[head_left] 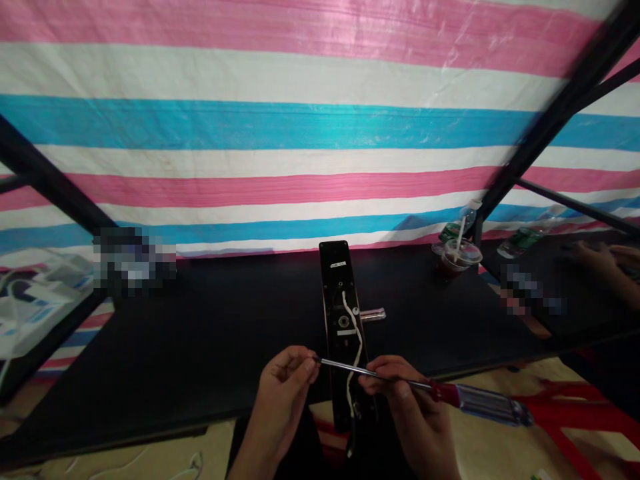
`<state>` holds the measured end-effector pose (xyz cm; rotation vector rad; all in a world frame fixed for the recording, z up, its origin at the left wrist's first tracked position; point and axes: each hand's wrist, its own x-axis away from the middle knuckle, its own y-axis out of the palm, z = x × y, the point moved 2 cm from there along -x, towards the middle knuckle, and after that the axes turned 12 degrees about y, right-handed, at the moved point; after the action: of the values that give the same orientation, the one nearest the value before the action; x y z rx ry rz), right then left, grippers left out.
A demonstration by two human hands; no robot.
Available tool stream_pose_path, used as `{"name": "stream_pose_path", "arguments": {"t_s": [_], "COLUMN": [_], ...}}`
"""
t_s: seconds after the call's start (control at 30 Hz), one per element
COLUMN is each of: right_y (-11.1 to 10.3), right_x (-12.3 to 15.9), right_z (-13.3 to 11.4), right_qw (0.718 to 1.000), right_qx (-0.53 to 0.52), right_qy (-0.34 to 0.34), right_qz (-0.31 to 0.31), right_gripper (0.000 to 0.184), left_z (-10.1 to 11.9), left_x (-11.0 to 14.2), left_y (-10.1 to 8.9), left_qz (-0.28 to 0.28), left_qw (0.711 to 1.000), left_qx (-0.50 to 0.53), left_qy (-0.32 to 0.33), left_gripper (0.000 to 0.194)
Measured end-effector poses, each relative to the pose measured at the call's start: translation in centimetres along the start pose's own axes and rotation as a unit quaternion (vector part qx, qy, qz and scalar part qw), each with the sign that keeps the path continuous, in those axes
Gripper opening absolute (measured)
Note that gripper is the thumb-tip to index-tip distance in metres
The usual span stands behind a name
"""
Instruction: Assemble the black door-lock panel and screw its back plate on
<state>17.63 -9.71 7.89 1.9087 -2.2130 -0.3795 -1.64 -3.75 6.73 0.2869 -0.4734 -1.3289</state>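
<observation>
- Spanning the middle of the scene, the black desk (pixel 225 320) is carrying a long black panel (pixel 336 347), its near end poking past the front edge!
- A white cable (pixel 359 340) is snaking down that panel.
- Above it, the screwdriver (pixel 487 403) is lying nearly crosswise: the right hand (pixel 407 400) is keeping a closed grip on its shaft, while the left hand (pixel 285 393) is pinching its tip in a narrow grip.
- Behind, a striped sheet (pixel 250 127) is filling the background, pink, white and blue, with a dark frame (pixel 550 133) slanting across.
- Over right, a lidded cup (pixel 461 257) is standing near a bottle (pixel 449 232).
- Below, a red stool (pixel 565 413) is occupying the pale floor (pixel 500 380).
</observation>
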Motion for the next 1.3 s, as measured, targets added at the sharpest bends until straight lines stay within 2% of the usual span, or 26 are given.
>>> {"name": "stream_pose_path", "arguments": {"t_s": [0.13, 0.2, 0.27, 0.33, 0.43, 0.5, 0.53, 0.57, 0.63, 0.7, 0.77, 0.83, 0.9, 0.97, 1.07, 1.17, 1.3], "right_y": [-0.4, -0.4, -0.4, -0.3, 0.1, 0.3, 0.4, 0.5, 0.3, -0.3, -1.0, -1.2, -0.9, -0.4, 0.3, 0.7, 0.9], "right_x": [-0.6, -1.2, -1.8, -2.2, -2.0, -1.8, -1.9, -2.2, -3.7, -6.5, -10.3, -14.5, -18.4, -21.4, -23.9, -24.6, -24.5], "right_z": [-1.8, -2.8, -3.5, -3.9, -3.8, -3.4, -3.2, -3.0, -2.9, -3.5, -4.7, -6.0, -6.7, -6.7, -6.2, -5.8, -5.9], "right_qw": [0.998, 0.999, 1.000, 0.996, 0.983, 0.969, 0.962, 0.958, 0.961, 0.974, 0.980, 0.975, 0.962, 0.944, 0.922, 0.905, 0.901], "right_qx": [0.047, 0.037, -0.016, -0.083, -0.163, -0.210, -0.228, -0.239, -0.240, -0.211, -0.148, -0.049, 0.080, 0.188, 0.285, 0.331, 0.345], "right_qy": [-0.014, -0.017, -0.001, 0.031, 0.088, 0.131, 0.148, 0.158, 0.137, 0.051, -0.071, -0.174, -0.226, -0.245, -0.250, -0.257, -0.255], "right_qz": [-0.033, -0.033, -0.019, -0.003, 0.009, 0.009, 0.008, 0.007, 0.019, 0.059, 0.108, 0.133, 0.131, 0.115, 0.084, 0.068, 0.062], "right_gripper": [0.016, 0.014, 0.012, 0.012, 0.011, 0.011, 0.011, 0.012, 0.014, 0.017, 0.021, 0.024, 0.027, 0.032, 0.039, 0.041, 0.041], "left_z": [0.6, 1.3, 2.7, 4.6, 7.8, 9.2, 9.4, 9.4, 8.5, 6.8, 4.6, 2.3, -0.3, -2.9, -5.6, -6.5, -6.5], "left_x": [-0.3, -0.2, 0.3, 1.3, 3.1, 3.9, 3.9, 3.7, 2.4, 0.0, -2.9, -5.4, -7.1, -7.6, -6.9, -5.9, -5.7], "left_y": [-1.5, -1.3, -0.3, 1.1, 3.3, 4.2, 4.5, 4.7, 4.7, 4.3, 3.9, 3.4, 2.9, 2.8, 3.0, 3.2, 3.2], "left_qz": [-0.081, -0.113, -0.143, -0.181, -0.266, -0.322, -0.340, -0.346, -0.320, -0.259, -0.199, -0.115, -0.063, -0.078, -0.115, -0.116, -0.112], "left_qw": [0.992, 0.980, 0.961, 0.931, 0.855, 0.813, 0.803, 0.802, 0.824, 0.856, 0.880, 0.900, 0.914, 0.934, 0.950, 0.955, 0.955], "left_qx": [-0.089, -0.135, -0.165, -0.200, -0.253, -0.263, -0.261, -0.260, -0.269, -0.295, -0.320, -0.325, -0.324, -0.291, -0.250, -0.233, -0.233], "left_qy": [0.039, 0.096, 0.169, 0.245, 0.367, 0.409, 0.415, 0.411, 0.382, 0.336, 0.289, 0.265, 0.235, 0.193, 0.149, 0.144, 0.147], "left_gripper": [0.025, 0.018, 0.010, 0.004, 0.018, 0.025, 0.026, 0.026, 0.031, 0.042, 0.043, 0.042, 0.046, 0.056, 0.063, 0.064, 0.064]}}
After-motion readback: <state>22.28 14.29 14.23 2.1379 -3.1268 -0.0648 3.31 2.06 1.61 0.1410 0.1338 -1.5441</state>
